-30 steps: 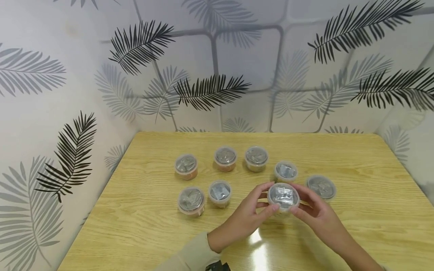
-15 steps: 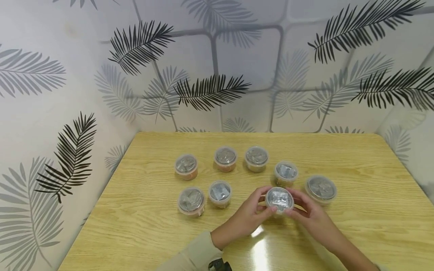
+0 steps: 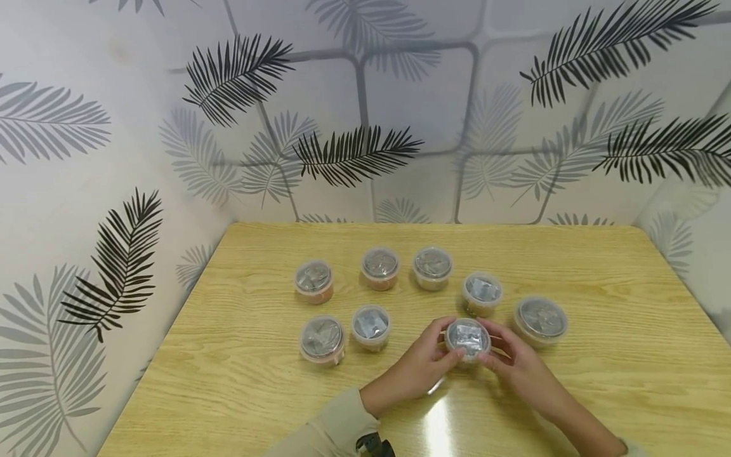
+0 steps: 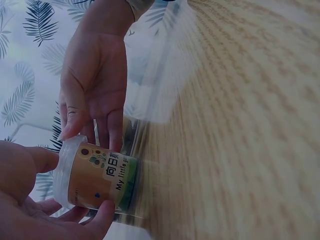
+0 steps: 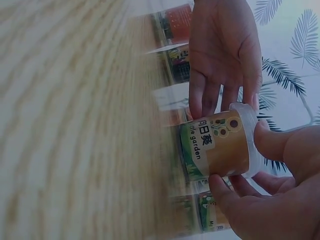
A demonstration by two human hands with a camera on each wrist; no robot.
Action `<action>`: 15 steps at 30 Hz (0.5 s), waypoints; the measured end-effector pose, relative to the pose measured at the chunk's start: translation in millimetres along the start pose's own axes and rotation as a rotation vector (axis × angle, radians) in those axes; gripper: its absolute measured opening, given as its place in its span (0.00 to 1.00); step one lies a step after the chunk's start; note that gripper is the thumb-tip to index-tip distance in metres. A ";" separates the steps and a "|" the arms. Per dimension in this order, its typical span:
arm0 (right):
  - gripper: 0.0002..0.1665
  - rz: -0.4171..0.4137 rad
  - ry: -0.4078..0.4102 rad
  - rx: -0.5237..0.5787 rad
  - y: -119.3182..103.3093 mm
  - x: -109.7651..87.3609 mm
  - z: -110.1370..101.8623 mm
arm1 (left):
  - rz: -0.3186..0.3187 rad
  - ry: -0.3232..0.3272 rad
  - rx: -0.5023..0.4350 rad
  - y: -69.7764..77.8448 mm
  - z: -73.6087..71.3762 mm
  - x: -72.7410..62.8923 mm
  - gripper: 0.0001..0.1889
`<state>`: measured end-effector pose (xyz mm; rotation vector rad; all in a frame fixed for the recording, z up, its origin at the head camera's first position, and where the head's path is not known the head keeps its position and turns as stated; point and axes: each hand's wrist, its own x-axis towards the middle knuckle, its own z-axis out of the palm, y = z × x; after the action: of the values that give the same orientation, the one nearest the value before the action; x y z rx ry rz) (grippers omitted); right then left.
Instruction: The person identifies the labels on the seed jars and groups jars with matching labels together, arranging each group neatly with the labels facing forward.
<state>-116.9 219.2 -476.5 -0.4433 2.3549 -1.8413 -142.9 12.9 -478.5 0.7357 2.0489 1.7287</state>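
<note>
A small clear-lidded plastic tub [image 3: 468,336] is between both hands at the table's middle right. Its label [image 5: 225,142] is orange-brown and green, with sunflowers and the words "little garden". My left hand [image 3: 419,363] holds it from the left, thumb at the lid rim; in the left wrist view that left hand [image 4: 30,195] has fingers curled round the side. From the right, my right hand [image 3: 522,368] grips it likewise, thumb near the rim. The tub stands upright, its base at or just above the tabletop; I cannot tell which.
Similar lidded tubs stand about on the wooden table [image 3: 228,406]: one [image 3: 482,292] just behind the held tub, a wider one [image 3: 540,320] to its right, one [image 3: 371,327] to its left, and several more farther back and left. A leaf-patterned wall [image 3: 411,101] borders the table.
Both hands have brought the tub slightly left and toward the person, and lower. The wider tub on the right shows more fully. Other tubs have stayed in place.
</note>
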 end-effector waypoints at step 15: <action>0.38 0.020 0.011 -0.010 -1.8 -0.9 0.8 | -0.006 0.007 0.014 1.9 0.1 1.9 0.30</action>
<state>-115.5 218.3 -475.0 -0.4103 2.3684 -1.8287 -144.0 14.4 -476.5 0.7283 2.0678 1.7175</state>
